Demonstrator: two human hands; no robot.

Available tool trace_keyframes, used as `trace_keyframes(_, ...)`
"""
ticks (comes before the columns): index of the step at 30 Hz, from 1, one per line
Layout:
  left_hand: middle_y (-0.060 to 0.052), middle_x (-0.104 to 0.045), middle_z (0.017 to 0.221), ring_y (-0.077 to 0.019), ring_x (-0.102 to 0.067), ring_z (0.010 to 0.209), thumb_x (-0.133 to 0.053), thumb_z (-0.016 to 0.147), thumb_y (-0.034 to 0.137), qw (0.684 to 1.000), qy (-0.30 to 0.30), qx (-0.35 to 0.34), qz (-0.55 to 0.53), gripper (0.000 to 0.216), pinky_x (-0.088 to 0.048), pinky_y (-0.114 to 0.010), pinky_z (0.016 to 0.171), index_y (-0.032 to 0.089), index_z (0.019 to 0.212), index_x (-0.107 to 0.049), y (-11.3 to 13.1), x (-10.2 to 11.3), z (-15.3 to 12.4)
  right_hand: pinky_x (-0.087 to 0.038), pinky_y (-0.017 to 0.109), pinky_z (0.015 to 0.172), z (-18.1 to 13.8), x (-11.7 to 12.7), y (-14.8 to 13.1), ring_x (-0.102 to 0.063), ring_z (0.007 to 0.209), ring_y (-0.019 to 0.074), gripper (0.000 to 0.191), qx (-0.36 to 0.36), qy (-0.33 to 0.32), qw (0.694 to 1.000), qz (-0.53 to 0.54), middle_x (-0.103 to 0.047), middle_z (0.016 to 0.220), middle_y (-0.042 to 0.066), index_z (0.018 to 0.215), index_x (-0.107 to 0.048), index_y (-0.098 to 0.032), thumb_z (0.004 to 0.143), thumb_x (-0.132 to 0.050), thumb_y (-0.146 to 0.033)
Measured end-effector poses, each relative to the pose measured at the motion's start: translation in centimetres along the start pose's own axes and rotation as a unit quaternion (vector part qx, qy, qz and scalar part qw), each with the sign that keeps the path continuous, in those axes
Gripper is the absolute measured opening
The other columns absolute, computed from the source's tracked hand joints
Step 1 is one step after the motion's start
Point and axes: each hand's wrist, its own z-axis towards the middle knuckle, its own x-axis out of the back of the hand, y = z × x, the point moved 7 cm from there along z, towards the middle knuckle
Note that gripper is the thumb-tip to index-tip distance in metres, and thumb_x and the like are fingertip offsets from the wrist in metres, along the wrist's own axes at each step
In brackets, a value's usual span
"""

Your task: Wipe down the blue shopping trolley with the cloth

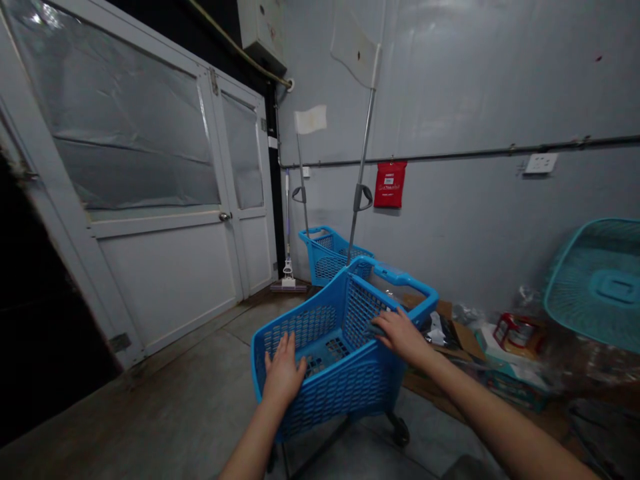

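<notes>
A blue plastic shopping cart [320,393] on small black wheels stands in front of me on a concrete floor. My left hand [283,371] rests on the cart's near rim, fingers curled over the edge into the basket. My right hand [400,333] grips the cart's right rim, fingers wrapped over a dark patch there. The basket looks empty inside. A pole with a white flag [356,47] rises from the cart's far end.
A second blue cart [325,257] with its own flag pole stands behind, by the grey wall. White double doors [165,200] fill the left. A mop [288,277] leans in the corner. Cardboard boxes and clutter [480,347] and a teal mesh chair [600,280] lie to the right.
</notes>
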Motion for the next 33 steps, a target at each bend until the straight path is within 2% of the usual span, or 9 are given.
trace_keyframes(3, -0.016, -0.034, 0.152, -0.025, -0.032, 0.14, -0.04, 0.087, 0.024, 1.0, 0.01, -0.007, -0.006, 0.06, -0.018, -0.057, 0.113, 0.012, 0.145, -0.033, 0.8, 0.1, -0.1, -0.028, 0.053, 0.107, -0.6, 1.4, 3.1, -0.052, 0.117, 0.0265, 0.029, -0.003, 0.009, 1.0, -0.029, -0.06, 0.12, 0.01, 0.111, -0.062, -0.023, 0.083, -0.057, -0.017)
trace_keyframes(6, -0.017, -0.035, 0.151, -0.025, -0.032, 0.14, -0.04, 0.086, 0.024, 1.0, 0.012, -0.016, -0.006, 0.06, -0.018, -0.056, 0.113, 0.012, 0.145, -0.033, 1.8, 0.0, 0.0, -0.033, 0.048, 0.104, -0.9, 1.2, 2.9, -0.051, 0.118, 0.0272, 0.027, 0.004, 0.008, 1.0, -0.028, -0.056, 0.127, 0.012, 0.11, -0.064, -0.022, 0.084, -0.059, -0.026)
trace_keyframes(9, -0.017, -0.034, 0.151, -0.0255, -0.032, 0.14, -0.039, 0.087, 0.024, 1.0, 0.007, -0.013, -0.003, 0.061, -0.019, -0.057, 0.113, 0.01, 0.146, -0.031, 2.4, -0.3, 0.1, -0.04, 0.042, 0.096, -0.1, -0.2, 0.1, -0.055, 0.109, 0.0252, 0.025, -0.014, -0.002, 1.0, 0.002, -0.059, 0.119, 0.01, 0.101, -0.066, -0.021, 0.088, -0.058, -0.041)
trace_keyframes(14, -0.017, -0.035, 0.151, -0.0247, -0.032, 0.14, -0.038, 0.088, 0.023, 1.0, 0.023, -0.009, -0.002, 0.059, -0.02, -0.056, 0.113, 0.012, 0.146, -0.032, 2.3, -0.2, 0.2, -0.043, 0.035, 0.084, 1.7, -3.9, -7.6, -0.058, 0.094, 0.0213, 0.019, -0.066, 0.009, 0.997, 0.034, -0.063, 0.103, 0.006, 0.094, -0.067, -0.023, 0.089, -0.059, -0.039)
trace_keyframes(17, -0.016, -0.035, 0.151, -0.0245, -0.033, 0.14, -0.038, 0.088, 0.022, 1.0, 0.029, -0.006, -0.002, 0.058, -0.021, -0.055, 0.113, 0.014, 0.146, -0.033, 1.7, 0.0, 0.3, -0.043, 0.035, 0.085, 2.2, -5.5, -11.5, -0.058, 0.096, 0.0224, 0.019, -0.052, 0.017, 0.997, 0.055, -0.062, 0.105, 0.006, 0.098, -0.067, -0.024, 0.087, -0.062, -0.038)
trace_keyframes(20, -0.016, -0.034, 0.152, -0.0254, -0.032, 0.14, -0.038, 0.089, 0.023, 1.0, 0.018, 0.008, -0.004, 0.057, -0.021, -0.057, 0.112, 0.014, 0.145, -0.033, 1.1, 0.0, 0.2, -0.044, 0.034, 0.085, 2.3, -6.0, -12.6, -0.058, 0.098, 0.022, 0.019, -0.005, -0.002, 0.998, 0.062, -0.062, 0.106, 0.006, 0.1, -0.066, -0.024, 0.088, -0.061, -0.038)
trace_keyframes(23, -0.016, -0.032, 0.153, -0.0256, -0.031, 0.14, -0.038, 0.088, 0.023, 1.0, 0.009, 0.013, -0.004, 0.058, -0.021, -0.058, 0.113, 0.014, 0.146, -0.032, 0.9, 0.0, 0.1, -0.044, 0.032, 0.085, 2.0, -5.1, -9.7, -0.059, 0.097, 0.0208, 0.016, 0.026, -0.021, 0.998, 0.044, -0.062, 0.107, 0.006, 0.098, -0.066, -0.024, 0.088, -0.061, -0.035)
trace_keyframes(30, -0.016, -0.033, 0.152, -0.0246, -0.031, 0.141, -0.038, 0.089, 0.023, 1.0, -0.009, 0.012, -0.012, 0.059, -0.019, -0.057, 0.114, 0.012, 0.146, -0.032, 1.4, 0.0, -0.1, -0.039, 0.04, 0.094, 0.6, 1.1, 6.3, -0.058, 0.101, 0.0251, 0.021, -0.054, 0.031, 0.994, -0.093, -0.064, 0.108, 0.01, 0.107, -0.066, -0.022, 0.088, -0.058, -0.027)
trace_keyframes(33, -0.016, -0.034, 0.152, -0.0248, -0.031, 0.14, -0.038, 0.089, 0.023, 1.0, -0.005, 0.003, -0.01, 0.058, -0.02, -0.056, 0.114, 0.011, 0.145, -0.033, 2.0, -0.2, 0.1, -0.041, 0.037, 0.091, 0.4, 2.5, 9.5, -0.058, 0.099, 0.0249, 0.027, -0.084, 0.05, 0.99, -0.106, -0.064, 0.106, 0.01, 0.113, -0.065, -0.021, 0.088, -0.056, -0.028)
